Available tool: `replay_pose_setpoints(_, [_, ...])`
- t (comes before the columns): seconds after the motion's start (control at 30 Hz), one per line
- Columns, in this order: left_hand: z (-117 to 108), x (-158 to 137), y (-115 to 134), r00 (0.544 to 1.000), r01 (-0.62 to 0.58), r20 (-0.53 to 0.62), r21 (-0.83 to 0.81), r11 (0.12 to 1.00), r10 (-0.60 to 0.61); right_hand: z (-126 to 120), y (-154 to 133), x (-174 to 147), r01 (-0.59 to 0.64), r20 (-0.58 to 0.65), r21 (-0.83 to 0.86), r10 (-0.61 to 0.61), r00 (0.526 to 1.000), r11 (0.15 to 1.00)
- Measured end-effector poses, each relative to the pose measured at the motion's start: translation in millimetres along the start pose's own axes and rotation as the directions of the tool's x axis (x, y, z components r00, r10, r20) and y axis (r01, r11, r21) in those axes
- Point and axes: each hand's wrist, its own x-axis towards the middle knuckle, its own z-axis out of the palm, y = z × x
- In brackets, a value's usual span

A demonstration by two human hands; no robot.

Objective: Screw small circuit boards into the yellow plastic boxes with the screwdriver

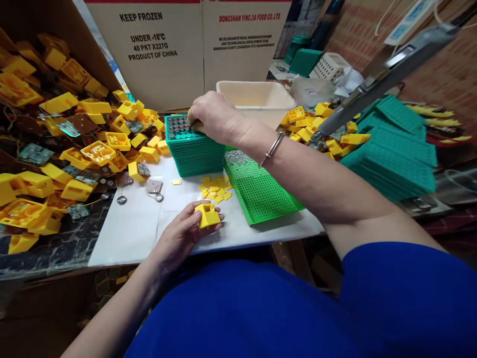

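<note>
Low over the white work surface (137,233), my left hand (186,223) grips a small yellow plastic housing (207,216) between thumb and fingers. My right hand (216,117) reaches across to the top of a stack of teal trays (197,156). Its fingers are bent down at small round metallic parts (178,127) set in rows in the top tray; the fingertips are hidden, so whatever they pinch does not show. Small flat yellow pieces (215,189) lie in a loose heap between the stack and my left hand. A green perforated tray (268,196) holds many small silvery parts (236,157).
Yellow housings with circuit boards (99,151) pile up on the left. Behind the stack stand a cardboard box (164,74) and a cream bin (257,97). To the right are more yellow housings (305,124), teal trays (391,144) and a grey tool (387,79) slanting overhead.
</note>
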Motion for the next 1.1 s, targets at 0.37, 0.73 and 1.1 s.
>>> replay_pose_setpoints(0.37, [7,-7,-8,0.984,-0.168,-0.064,-0.025,0.986,0.166,-7,-41,-60,-0.011,-0.081,0.310,0.038,0.996,0.951])
replay_pose_setpoints(0.73, [14,2,-27,0.938,-0.300,-0.149,0.106,0.948,0.313,63,-88,-162,-0.152,-0.035,0.767,0.277,0.960,0.623])
replay_pose_setpoints(1.1, [13,3,-23,0.949,-0.286,-0.096,0.134,0.949,0.299,41,-68,-157,-0.162,0.077,0.741,0.156,0.985,0.652])
